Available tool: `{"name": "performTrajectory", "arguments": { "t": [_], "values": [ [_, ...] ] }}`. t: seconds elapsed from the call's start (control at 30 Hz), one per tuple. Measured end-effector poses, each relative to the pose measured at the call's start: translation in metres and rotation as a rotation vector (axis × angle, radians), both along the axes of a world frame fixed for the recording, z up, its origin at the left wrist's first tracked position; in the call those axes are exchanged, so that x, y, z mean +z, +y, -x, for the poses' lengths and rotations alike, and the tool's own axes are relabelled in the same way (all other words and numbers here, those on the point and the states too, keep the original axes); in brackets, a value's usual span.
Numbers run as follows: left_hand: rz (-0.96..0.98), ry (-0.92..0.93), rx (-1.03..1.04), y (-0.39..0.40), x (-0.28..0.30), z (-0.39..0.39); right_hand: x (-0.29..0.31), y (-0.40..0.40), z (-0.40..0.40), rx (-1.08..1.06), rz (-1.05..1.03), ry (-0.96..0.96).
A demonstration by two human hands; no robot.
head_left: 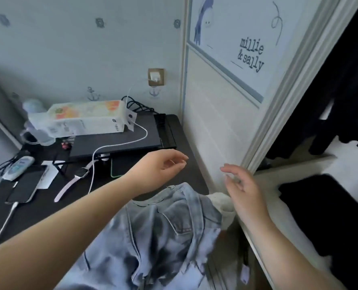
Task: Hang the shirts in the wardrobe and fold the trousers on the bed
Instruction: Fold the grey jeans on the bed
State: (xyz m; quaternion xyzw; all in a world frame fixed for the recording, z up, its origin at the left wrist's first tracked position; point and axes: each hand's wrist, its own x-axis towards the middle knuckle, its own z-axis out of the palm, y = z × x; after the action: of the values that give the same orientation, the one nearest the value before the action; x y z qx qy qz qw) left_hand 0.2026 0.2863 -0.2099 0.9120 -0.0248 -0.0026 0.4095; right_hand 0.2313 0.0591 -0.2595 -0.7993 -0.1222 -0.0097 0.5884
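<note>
The denim shirt point(163, 233) lies in a heap directly below both hands, its collar end up near the wrists and its body trailing down toward the person, so its long axis runs roughly away from them. The left hand point(163, 164) hovers above the collar, fingers loosely curled, holding nothing. The right hand point(240, 185) hangs just right of the collar, fingers relaxed and spread, also empty, beside the wardrobe door point(222, 122). The open wardrobe point(341, 101) lies to the right, so the right hand is the nearer one to it.
</note>
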Motion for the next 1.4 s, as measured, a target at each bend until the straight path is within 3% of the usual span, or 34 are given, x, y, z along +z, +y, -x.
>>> {"name": "performTrajectory", "arguments": {
  "t": [0.17,0.33,0.43,0.63,0.7,0.77,0.87,0.97,1.23,1.4],
  "values": [
    [-0.003,0.108,0.090,0.058,-0.036,0.086,-0.021,0.036,0.053,0.094,0.259,-0.028],
    [-0.162,0.404,0.117,0.110,-0.063,0.094,-0.009,0.064,0.039,0.149,0.731,0.094],
    [-0.121,0.525,0.180,0.122,-0.082,0.097,-0.013,0.074,0.025,0.148,0.879,0.172],
    [-0.023,0.523,0.258,0.113,-0.088,0.087,-0.015,0.095,-0.010,0.157,1.078,0.311],
    [-0.040,0.426,0.326,0.109,-0.090,0.086,-0.016,0.101,-0.016,0.157,1.027,0.259],
    [0.001,0.295,0.358,0.104,-0.088,0.086,-0.015,0.104,-0.014,0.150,0.850,0.187],
    [0.294,0.246,0.354,0.088,-0.070,0.081,0.001,0.101,0.003,0.149,0.518,0.180],
    [0.562,0.316,0.343,0.070,-0.043,0.075,0.020,0.094,0.025,0.226,0.341,0.207],
    [0.942,0.382,0.365,0.027,0.011,0.079,0.057,0.092,0.079,0.613,0.358,0.029],
    [0.774,0.086,0.678,0.018,0.012,0.093,0.048,0.101,0.107,0.795,0.306,-0.144]
  ]
}}
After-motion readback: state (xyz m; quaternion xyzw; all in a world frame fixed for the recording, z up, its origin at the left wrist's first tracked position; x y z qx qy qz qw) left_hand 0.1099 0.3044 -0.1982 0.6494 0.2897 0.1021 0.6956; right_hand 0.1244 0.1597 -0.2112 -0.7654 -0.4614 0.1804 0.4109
